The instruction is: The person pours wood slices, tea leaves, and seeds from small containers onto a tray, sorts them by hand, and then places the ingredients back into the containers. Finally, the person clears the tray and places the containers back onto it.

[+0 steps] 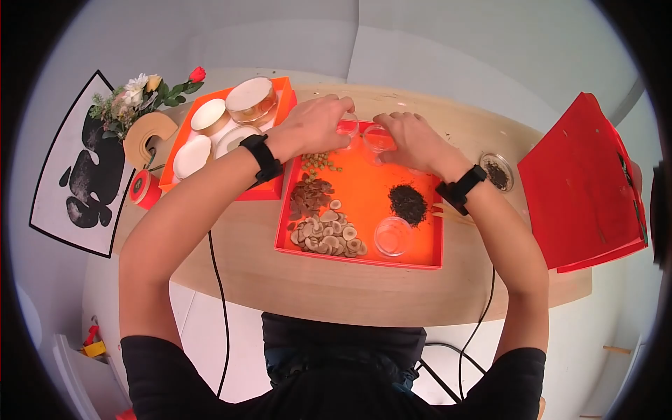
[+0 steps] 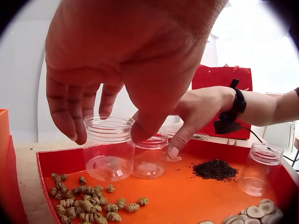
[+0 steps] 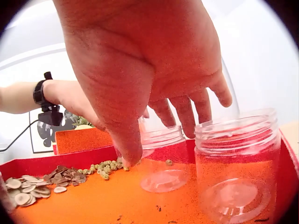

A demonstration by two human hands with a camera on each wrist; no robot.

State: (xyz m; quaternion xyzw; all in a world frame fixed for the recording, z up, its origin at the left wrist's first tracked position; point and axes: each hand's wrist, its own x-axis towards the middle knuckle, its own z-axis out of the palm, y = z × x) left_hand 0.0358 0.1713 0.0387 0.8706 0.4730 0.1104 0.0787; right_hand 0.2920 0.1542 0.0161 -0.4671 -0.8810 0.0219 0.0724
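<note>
Near the back edge of the red-rimmed orange tray (image 1: 360, 260), two clear open jars stand side by side. My left hand (image 1: 318, 124) (image 2: 126, 60) grips the left jar (image 1: 349, 130) (image 2: 108, 156) near its threaded rim, thumb on one side and fingers on the other. Around the neighbouring jar (image 1: 376, 141) (image 3: 163, 161) curl the thumb and fingers of my right hand (image 1: 418, 143) (image 3: 149, 60); its fingertips are partly hidden behind the rim. Another clear jar (image 3: 236, 172) stands beside the right hand, mostly covered by it in the head view.
The tray also holds greenish curled pieces (image 1: 320, 164), brown flakes (image 1: 310, 196), pale round slices (image 1: 327, 234), a dark heap (image 1: 408, 204) and a front jar (image 1: 393, 236). An orange box of lidded containers (image 1: 210, 117) and flowers stand left; a small dish (image 1: 497, 172) and red bag (image 1: 581, 196) are right.
</note>
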